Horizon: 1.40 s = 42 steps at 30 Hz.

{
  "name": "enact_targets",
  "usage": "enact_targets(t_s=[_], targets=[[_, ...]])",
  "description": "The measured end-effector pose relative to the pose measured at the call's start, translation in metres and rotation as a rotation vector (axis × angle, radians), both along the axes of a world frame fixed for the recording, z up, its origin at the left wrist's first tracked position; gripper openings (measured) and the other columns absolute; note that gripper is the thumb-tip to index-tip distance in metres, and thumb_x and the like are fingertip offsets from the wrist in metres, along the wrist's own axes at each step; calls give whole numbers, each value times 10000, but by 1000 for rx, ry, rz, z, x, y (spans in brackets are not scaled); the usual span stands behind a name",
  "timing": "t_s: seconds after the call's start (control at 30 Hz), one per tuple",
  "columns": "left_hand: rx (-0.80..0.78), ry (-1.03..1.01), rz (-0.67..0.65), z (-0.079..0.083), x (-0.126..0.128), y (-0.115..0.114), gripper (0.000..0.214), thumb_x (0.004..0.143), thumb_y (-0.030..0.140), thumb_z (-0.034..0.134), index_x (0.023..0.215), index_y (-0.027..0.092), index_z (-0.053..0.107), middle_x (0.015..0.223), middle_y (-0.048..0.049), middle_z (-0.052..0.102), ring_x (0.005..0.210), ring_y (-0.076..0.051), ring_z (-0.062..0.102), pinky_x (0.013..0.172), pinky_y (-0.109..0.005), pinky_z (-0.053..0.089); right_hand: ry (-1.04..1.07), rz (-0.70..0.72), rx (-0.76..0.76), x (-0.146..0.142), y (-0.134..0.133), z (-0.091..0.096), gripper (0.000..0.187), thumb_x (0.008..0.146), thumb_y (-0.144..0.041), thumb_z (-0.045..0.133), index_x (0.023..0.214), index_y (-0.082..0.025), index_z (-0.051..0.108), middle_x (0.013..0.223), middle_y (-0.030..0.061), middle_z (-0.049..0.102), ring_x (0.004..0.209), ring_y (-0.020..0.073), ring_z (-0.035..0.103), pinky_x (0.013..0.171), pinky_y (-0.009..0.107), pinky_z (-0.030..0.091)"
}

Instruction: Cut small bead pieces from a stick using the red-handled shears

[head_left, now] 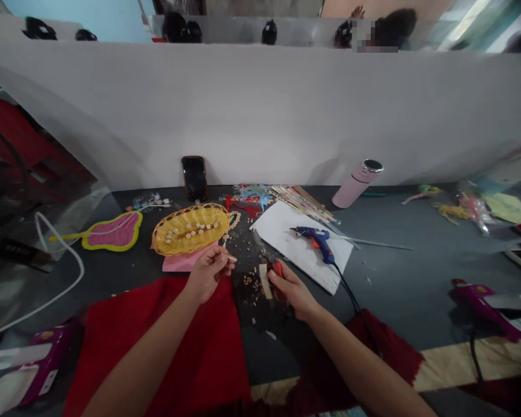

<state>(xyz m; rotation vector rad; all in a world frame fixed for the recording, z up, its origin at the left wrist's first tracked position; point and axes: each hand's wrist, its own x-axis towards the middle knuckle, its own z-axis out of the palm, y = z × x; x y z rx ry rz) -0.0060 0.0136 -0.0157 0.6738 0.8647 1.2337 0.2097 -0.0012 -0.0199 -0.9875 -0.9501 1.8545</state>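
Observation:
My left hand [208, 275] is closed in a pinch on a small pale stick-like piece [231, 258], just in front of the yellow woven basket [165, 223]. White flower-like bits [191, 231] lie in that basket. My right hand [293, 292] is wrapped round a red-handled tool [278, 269], whose dark head is blurred, so its exact kind is unclear. Beside its fingers stands a pale flat strip [265, 281]; whether the hand grips it too, I cannot tell. Between the hands, several small tan pieces [248, 282] are scattered on the dark table [260, 341].
A blue glue gun [319, 240] rests on a white board [278, 226], its cord trailing toward me. Behind are a pink bottle [351, 188], a phone [194, 177] and patterned strips [304, 202]. Red cloth [169, 353] covers the near left; a pink-yellow fan [113, 233] lies further left.

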Motion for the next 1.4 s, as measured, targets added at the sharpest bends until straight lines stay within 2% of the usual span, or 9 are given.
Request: enact_targets(t_s=[0.23, 0.4, 0.57, 0.83, 0.97, 1.1, 1.23, 1.33, 1.4], targets=[[-72, -30, 41, -1, 1, 1, 185, 659, 169, 720, 765, 146, 569, 731, -11, 658, 584, -69, 592, 537, -154, 474, 262, 92, -155, 1, -3, 1, 334, 771, -304, 645, 1071, -276, 499, 862, -9, 571, 735, 131, 573, 653, 275, 493], [-97, -10, 26, 0, 5, -3, 293, 695, 188, 697, 970, 133, 613, 765, -19, 634, 605, -65, 587, 578, -166, 489, 352, 200, -210, 4, -4, 6, 369, 790, -308, 615, 1123, -306, 457, 1040, 23, 573, 850, 164, 606, 760, 370, 484], [-65, 61, -29, 3, 10, -1, 208, 769, 272, 626, 920, 133, 591, 723, -18, 599, 566, -73, 555, 512, -177, 462, 388, 319, -221, 9, -6, 16, 494, 758, -352, 629, 1182, -313, 379, 1085, 62, 591, 935, 224, 605, 795, 450, 463], [-44, 79, -68, 9, 19, 6, 211, 794, 285, 591, 963, 165, 548, 751, -8, 585, 586, -75, 548, 517, -178, 449, 405, 259, -117, 16, 0, 16, 537, 693, -314, 676, 1152, -258, 403, 1122, 100, 575, 864, 211, 620, 727, 386, 501], [-38, 82, -63, 6, 18, 6, 262, 790, 283, 597, 1018, 159, 560, 758, -13, 587, 594, -77, 550, 529, -184, 453, 392, 297, -161, 14, 0, 18, 520, 652, -286, 699, 1108, -228, 457, 1147, 114, 551, 833, 219, 612, 667, 385, 524], [-65, 71, -45, -4, 17, 4, 239, 777, 310, 611, 961, 164, 563, 762, -15, 603, 589, -79, 550, 538, -191, 448, 400, 297, -233, 13, -3, 21, 568, 615, -285, 711, 1122, -252, 456, 1175, 101, 526, 905, 255, 591, 654, 413, 522], [-82, -2, -55, -9, 16, 2, 199, 781, 322, 606, 888, 169, 538, 751, -8, 602, 576, -79, 547, 538, -197, 445, 343, 234, -221, 15, -2, 20, 589, 597, -369, 715, 1127, -261, 483, 1044, 79, 584, 879, 237, 585, 690, 389, 500], [-68, -52, -53, -9, 14, 4, 177, 796, 319, 586, 874, 180, 507, 721, 4, 594, 558, -81, 541, 513, -191, 428, 272, 229, -144, 16, 1, 17, 487, 656, -362, 689, 1094, -228, 525, 827, 55, 610, 770, 189, 574, 641, 313, 466], [-58, -65, -49, -10, 14, 5, 174, 806, 319, 575, 887, 190, 491, 716, 8, 592, 550, -83, 538, 506, -192, 420, 191, 220, -66, 16, 3, 15, 434, 689, -318, 677, 1083, -207, 532, 793, 52, 605, 736, 177, 559, 621, 300, 444]])
